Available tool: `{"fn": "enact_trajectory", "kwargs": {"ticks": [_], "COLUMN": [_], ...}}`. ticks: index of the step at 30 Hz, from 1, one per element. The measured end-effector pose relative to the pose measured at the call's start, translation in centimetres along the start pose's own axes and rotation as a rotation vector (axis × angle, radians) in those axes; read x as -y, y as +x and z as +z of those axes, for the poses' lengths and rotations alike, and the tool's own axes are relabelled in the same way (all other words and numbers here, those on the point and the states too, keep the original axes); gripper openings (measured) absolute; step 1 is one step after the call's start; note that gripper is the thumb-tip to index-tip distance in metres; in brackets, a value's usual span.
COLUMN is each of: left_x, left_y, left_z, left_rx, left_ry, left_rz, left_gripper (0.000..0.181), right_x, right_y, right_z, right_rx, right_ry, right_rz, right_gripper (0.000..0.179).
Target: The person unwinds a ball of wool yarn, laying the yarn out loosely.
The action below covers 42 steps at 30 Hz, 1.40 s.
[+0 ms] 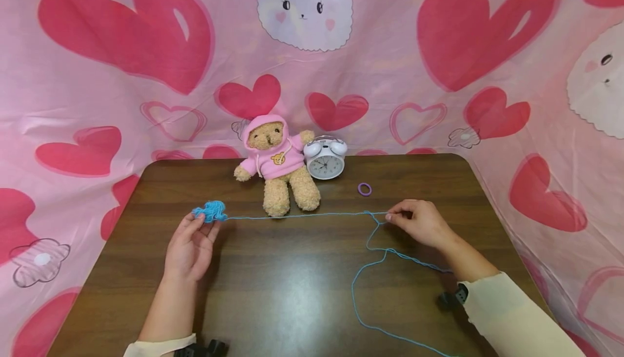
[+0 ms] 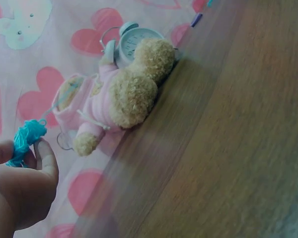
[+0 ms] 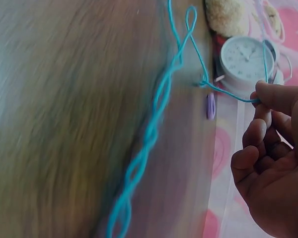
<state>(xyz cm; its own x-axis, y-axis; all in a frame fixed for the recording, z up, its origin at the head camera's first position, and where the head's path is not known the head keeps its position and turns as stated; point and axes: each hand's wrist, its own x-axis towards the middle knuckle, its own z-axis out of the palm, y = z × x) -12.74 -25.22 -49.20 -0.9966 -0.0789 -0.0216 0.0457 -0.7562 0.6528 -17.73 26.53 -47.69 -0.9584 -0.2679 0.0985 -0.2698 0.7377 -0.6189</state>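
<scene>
A small bundle of blue yarn (image 1: 213,211) is held in the fingers of my left hand (image 1: 187,248), raised at the left of the table. From that bundle a single strand (image 1: 302,215) runs nearly straight across to my right hand (image 1: 421,224). There the thumb and forefinger pinch the strand, and the other fingers curl loosely in the right wrist view. Below the pinch, loose yarn (image 1: 354,292) hangs down and lies on the table in a curve. One part of it is a twisted length (image 3: 149,139) that passes under the right forearm in the head view.
A teddy bear (image 1: 278,164) in a pink hoodie sits at the back of the brown table (image 1: 273,303). Beside it stands a white alarm clock (image 1: 325,165). A purple ring (image 1: 364,189) lies to the clock's right. A pink heart-print cloth (image 1: 380,70) hangs behind.
</scene>
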Motion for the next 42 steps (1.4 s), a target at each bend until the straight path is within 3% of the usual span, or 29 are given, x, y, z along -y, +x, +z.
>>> {"fn": "enact_trajectory", "kwargs": {"ticks": [14,22,27,34,42], "left_x": [-1.0,-1.7,-2.3,-3.1,-3.8], "left_y": [-0.3,-0.6,-0.8,-1.0,-1.3], "left_z": [-0.8,-1.4,-2.0,-2.6,-3.1], "left_rx": [-0.019,0.0,0.004,0.015,0.018], "left_ry": [-0.064,-0.138,-0.138,-0.192,-0.19], "left_rz": [0.017,0.043,0.06,0.075,0.089], "left_gripper": [0.013,0.018,0.018,0.02,0.019], "right_x": [-3.0,-4.5,-5.3,-6.9,-9.3], "right_y": [-1.6,-2.5,-3.0,-3.6,-4.3], "right_z": [-2.5,-4.1,-5.0,-6.1,-7.0], "right_rx": [-0.033,-0.041,-0.049,-0.082,-0.115], "right_ry": [-0.071,-0.108,-0.119,-0.158,-0.187], "right_rz": [0.079,0.137,0.165,0.178,0.159], "right_gripper": [0.014,0.019,0.023,0.023,0.021]}}
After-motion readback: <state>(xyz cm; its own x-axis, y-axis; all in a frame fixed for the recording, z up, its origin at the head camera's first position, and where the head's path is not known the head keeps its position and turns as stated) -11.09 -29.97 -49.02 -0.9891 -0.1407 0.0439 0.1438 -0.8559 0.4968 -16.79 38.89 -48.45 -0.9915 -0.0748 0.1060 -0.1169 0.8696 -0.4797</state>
